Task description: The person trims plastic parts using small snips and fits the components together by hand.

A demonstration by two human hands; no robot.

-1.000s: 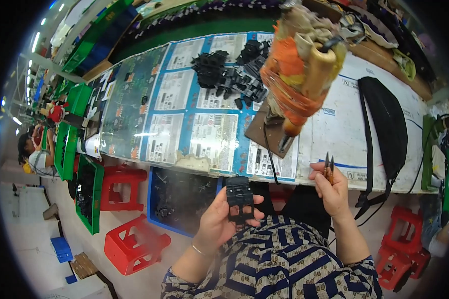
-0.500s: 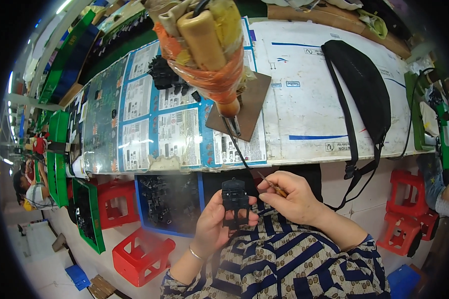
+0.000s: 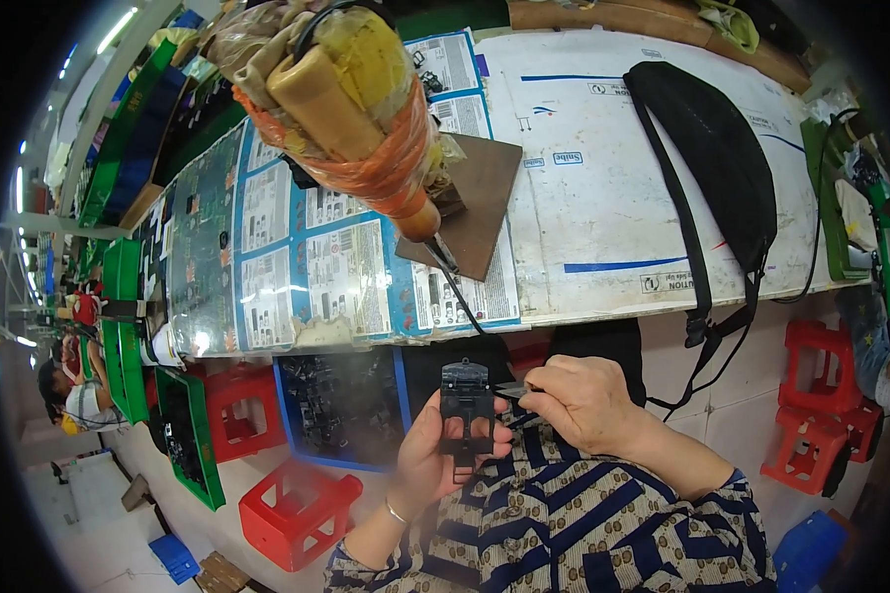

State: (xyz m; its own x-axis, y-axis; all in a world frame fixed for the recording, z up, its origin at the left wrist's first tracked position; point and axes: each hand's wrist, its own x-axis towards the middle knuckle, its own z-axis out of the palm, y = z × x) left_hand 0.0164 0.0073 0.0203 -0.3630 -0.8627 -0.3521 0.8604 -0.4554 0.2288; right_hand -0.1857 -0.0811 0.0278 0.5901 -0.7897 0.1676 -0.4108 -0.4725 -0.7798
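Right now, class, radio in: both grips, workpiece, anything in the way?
Left grip: holding black plastic part. Right grip: pointed metal tool, tip at part's right edge, contact unclear. Orange-wrapped bundle beyond, apart from both.

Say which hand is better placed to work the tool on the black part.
Probably the right hand: it grips the tool, tip by the black part, which the left hand holds.
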